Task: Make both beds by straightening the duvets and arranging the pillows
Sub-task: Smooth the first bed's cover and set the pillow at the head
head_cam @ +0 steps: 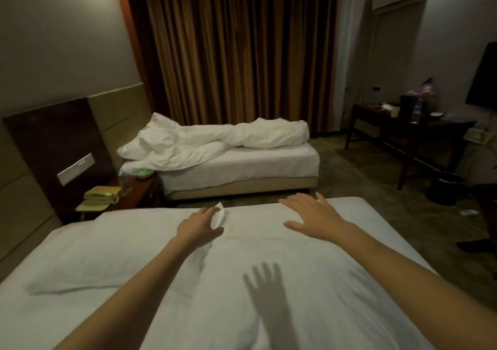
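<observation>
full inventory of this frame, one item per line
near bed: 1, white, foreground, cover flat
pillow: 1, white, near bed's left end
far bed: 1, white, by the curtain
duvet: 1, white, bunched on far bed
curtain: 1, brown, back wall
telephone: 1, yellowish, nightstand between the beds
desk: 1, dark wood, right, cluttered
bin: 1, dark, floor by desk
left hand: grips a fold of white cloth
right hand: fingers spread, over the cover

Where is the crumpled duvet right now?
In the head view, the crumpled duvet lies bunched lengthwise on the far bed, in front of the brown curtains.
</observation>
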Demonstrator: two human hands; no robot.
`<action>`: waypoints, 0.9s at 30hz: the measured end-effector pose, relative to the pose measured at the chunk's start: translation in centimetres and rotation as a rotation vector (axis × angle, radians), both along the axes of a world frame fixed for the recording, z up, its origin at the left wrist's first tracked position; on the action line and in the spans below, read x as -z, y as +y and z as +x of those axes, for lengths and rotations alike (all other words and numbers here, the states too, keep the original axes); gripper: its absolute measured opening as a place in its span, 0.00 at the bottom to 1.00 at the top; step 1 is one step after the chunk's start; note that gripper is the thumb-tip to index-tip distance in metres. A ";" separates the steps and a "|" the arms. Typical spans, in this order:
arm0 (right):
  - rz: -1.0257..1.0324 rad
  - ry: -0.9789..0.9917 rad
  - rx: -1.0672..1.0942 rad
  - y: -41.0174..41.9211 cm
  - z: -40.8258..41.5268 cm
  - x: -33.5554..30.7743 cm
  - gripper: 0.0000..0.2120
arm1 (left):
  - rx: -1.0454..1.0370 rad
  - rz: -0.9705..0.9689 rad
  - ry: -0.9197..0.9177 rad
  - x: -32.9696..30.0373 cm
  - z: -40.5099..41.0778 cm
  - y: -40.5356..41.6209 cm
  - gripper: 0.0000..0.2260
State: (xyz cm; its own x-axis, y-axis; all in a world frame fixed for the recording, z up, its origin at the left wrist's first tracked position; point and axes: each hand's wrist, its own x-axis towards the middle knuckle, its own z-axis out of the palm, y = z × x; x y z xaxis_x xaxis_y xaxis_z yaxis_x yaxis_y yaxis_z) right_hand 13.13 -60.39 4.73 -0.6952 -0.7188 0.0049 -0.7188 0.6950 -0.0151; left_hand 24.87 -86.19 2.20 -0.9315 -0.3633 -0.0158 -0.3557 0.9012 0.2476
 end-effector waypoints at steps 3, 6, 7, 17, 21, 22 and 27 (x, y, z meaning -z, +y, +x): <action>-0.057 -0.060 -0.043 -0.1 -3.2 -0.2 0.29 | -0.056 0.001 0.032 0.6 -0.8 2.1 0.26; -0.090 -0.090 -0.156 -2.5 -4.4 1.4 0.27 | -0.142 -0.006 0.010 1.9 -0.4 2.6 0.25; -0.076 -0.095 -0.197 -3.3 -4.5 2.0 0.26 | -0.176 0.001 -0.009 2.3 -0.1 2.5 0.25; -0.102 -0.245 -0.440 -13.2 -6.2 9.3 0.25 | -0.505 0.149 -0.030 6.8 3.8 -0.8 0.24; -0.013 -0.389 -0.474 -16.4 -4.6 15.5 0.25 | -0.686 0.410 -0.037 13.2 4.5 -1.5 0.23; 0.007 -0.432 -0.477 -17.2 -4.4 17.1 0.24 | -0.780 0.534 0.002 15.1 4.3 -1.5 0.22; 0.059 -0.524 -0.479 -21.4 -4.6 24.2 0.24 | -1.103 0.764 0.164 22.8 1.2 -1.0 0.21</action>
